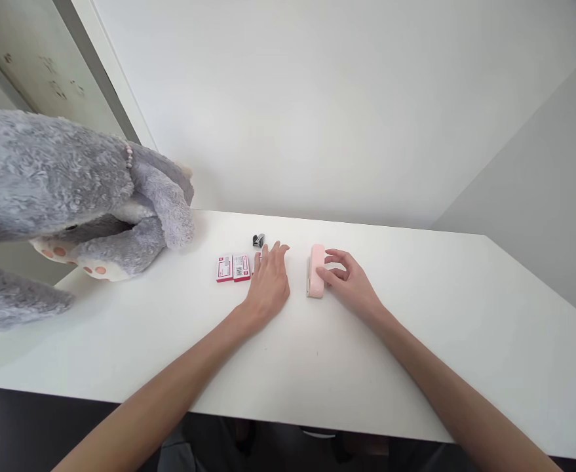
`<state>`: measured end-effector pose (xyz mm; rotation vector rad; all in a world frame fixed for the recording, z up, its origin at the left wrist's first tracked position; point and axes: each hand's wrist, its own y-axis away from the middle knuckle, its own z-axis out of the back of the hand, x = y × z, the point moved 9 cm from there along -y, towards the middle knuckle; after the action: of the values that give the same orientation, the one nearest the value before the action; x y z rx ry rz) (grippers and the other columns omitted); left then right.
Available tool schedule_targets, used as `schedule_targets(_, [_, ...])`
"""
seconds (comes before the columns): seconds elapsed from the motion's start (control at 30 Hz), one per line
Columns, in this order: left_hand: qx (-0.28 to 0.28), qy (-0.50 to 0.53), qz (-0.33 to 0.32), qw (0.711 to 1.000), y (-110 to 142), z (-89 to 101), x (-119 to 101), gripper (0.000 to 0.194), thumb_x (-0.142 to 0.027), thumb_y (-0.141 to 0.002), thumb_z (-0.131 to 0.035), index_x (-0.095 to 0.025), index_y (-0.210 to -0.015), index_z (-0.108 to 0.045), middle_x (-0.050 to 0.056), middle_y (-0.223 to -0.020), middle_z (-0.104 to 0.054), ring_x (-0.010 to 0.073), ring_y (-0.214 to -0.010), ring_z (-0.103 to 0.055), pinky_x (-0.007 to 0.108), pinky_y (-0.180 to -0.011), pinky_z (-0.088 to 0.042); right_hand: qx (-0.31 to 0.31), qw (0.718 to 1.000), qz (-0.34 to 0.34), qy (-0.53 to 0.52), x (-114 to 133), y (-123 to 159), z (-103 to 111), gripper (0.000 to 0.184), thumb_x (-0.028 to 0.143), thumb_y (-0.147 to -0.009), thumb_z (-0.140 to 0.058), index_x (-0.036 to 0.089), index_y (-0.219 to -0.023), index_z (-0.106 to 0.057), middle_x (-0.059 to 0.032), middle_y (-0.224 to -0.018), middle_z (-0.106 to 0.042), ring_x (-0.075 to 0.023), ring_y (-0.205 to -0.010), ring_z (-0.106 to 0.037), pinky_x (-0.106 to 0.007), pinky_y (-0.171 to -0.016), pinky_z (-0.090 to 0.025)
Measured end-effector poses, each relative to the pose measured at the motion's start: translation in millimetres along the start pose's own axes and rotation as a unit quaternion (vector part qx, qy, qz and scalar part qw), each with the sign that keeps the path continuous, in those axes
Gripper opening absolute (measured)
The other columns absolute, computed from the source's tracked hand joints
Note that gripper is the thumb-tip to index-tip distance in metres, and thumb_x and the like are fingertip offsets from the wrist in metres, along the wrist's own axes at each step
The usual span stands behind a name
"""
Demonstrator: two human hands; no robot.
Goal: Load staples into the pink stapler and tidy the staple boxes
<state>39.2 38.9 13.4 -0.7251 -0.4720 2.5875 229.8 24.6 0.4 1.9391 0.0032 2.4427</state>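
A pink stapler [318, 272] lies lengthwise on the white table. My right hand [349, 282] is at its right side, with the thumb on the top cover and the fingertips against its edge. To the left, my left hand [270, 278] lies palm down, fingers spread, partly covering a small red-and-white box [255, 270]. Beside that hand are two similar boxes, a left one [224, 268] and a right one [241, 267] with a barcode. Just behind them is a small black-and-silver item [259, 240] that looks like a staple remover.
A large grey plush toy [46, 177] leans over the table's left end. The white tabletop [170, 354] meets a white wall [317, 111] at the back. Its front edge is close to my forearms.
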Motion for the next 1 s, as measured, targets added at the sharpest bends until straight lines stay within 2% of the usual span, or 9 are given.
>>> schedule_targets(0.07, [0.010,0.047,-0.010,0.999,-1,0.8,-5,0.074,0.003,-0.084,-0.034,-0.024,-0.153,-0.030,0.015,-0.163,-0.041,0.0344,-0.159,-0.031,0.066,-0.123,-0.036,0.001,1.000,-0.002,0.001,0,-1,1,0.063,0.067,-0.084,-0.072,0.034,-0.134,-0.056,-0.0050,-0.134,-0.064,-0.0214,-0.088,-0.071,-0.036,-0.071,-0.055])
schedule_targets(0.17, [-0.002,0.086,-0.031,0.996,-4,6.5,-11,0.073,0.002,-0.086,-0.032,-0.025,-0.154,-0.027,0.013,-0.153,-0.052,0.0283,-0.154,-0.039,0.059,-0.121,-0.042,-0.006,1.000,-0.010,0.006,-2,-3,5,0.057,0.065,-0.086,-0.070,0.035,-0.132,-0.059,-0.0036,-0.128,-0.063,-0.0198,-0.084,-0.069,-0.034,-0.067,-0.053])
schedule_targets(0.27, [-0.040,0.032,-0.035,0.998,-6,14.2,-9,0.062,0.003,-0.085,-0.035,-0.022,-0.142,-0.041,0.013,-0.146,-0.056,0.0301,-0.151,-0.040,0.059,-0.121,-0.041,-0.018,1.000,-0.012,0.006,-5,-4,10,0.052,0.064,-0.087,-0.068,0.034,-0.129,-0.060,-0.0026,-0.122,-0.061,-0.0195,-0.083,-0.069,-0.034,-0.068,-0.052])
schedule_targets(0.37, [-0.048,-0.034,-0.013,0.998,-8,15.4,-2,0.049,0.001,-0.087,-0.039,-0.021,-0.129,-0.050,0.015,-0.146,-0.054,0.0337,-0.139,-0.050,0.057,-0.111,-0.048,-0.024,1.000,-0.004,0.007,-4,-5,12,0.051,0.064,-0.087,-0.067,0.033,-0.127,-0.062,-0.0028,-0.118,-0.060,-0.0202,-0.084,-0.068,-0.034,-0.068,-0.051])
schedule_targets(0.5, [-0.021,-0.074,0.003,0.997,-8,11.5,0,0.038,-0.002,-0.092,-0.038,-0.020,-0.123,-0.053,0.014,-0.135,-0.060,0.0323,-0.117,-0.061,0.052,-0.095,-0.052,-0.027,1.000,0.003,0.007,-3,-5,11,0.050,0.064,-0.087,-0.068,0.032,-0.125,-0.062,-0.0031,-0.118,-0.059,-0.0196,-0.084,-0.067,-0.032,-0.067,-0.050])
schedule_targets(0.63, [0.007,-0.030,-0.004,1.000,-7,7.4,-7,0.030,-0.010,-0.097,-0.039,-0.021,-0.121,-0.053,0.011,-0.130,-0.060,0.0248,-0.096,-0.067,0.045,-0.087,-0.054,-0.046,0.999,-0.005,-0.002,-5,-5,14,0.049,0.062,-0.087,-0.069,0.031,-0.124,-0.062,-0.0041,-0.117,-0.060,-0.0200,-0.084,-0.067,-0.032,-0.067,-0.050])
schedule_targets(0.83, [0.076,0.039,0.002,0.996,-4,-3.4,-15,0.024,-0.032,-0.103,-0.045,-0.024,-0.124,-0.051,0.007,-0.133,-0.057,0.0146,-0.067,-0.063,0.038,-0.067,-0.053,-0.057,0.998,0.021,0.009,-7,-7,15,0.047,0.061,-0.087,-0.067,0.029,-0.121,-0.062,-0.0044,-0.118,-0.061,-0.0167,-0.071,-0.064,-0.033,-0.063,-0.050])
schedule_targets(1.0, [0.118,0.085,-0.040,0.989,-2,-8.4,-28,0.025,-0.034,-0.104,-0.044,-0.026,-0.127,-0.050,0.006,-0.135,-0.058,0.0120,-0.063,-0.060,0.035,-0.062,-0.051,-0.051,0.998,0.034,0.008,-5,-7,13,0.043,0.058,-0.088,-0.067,0.029,-0.120,-0.060,-0.0036,-0.118,-0.060,-0.0149,-0.066,-0.064,-0.032,-0.060,-0.049])
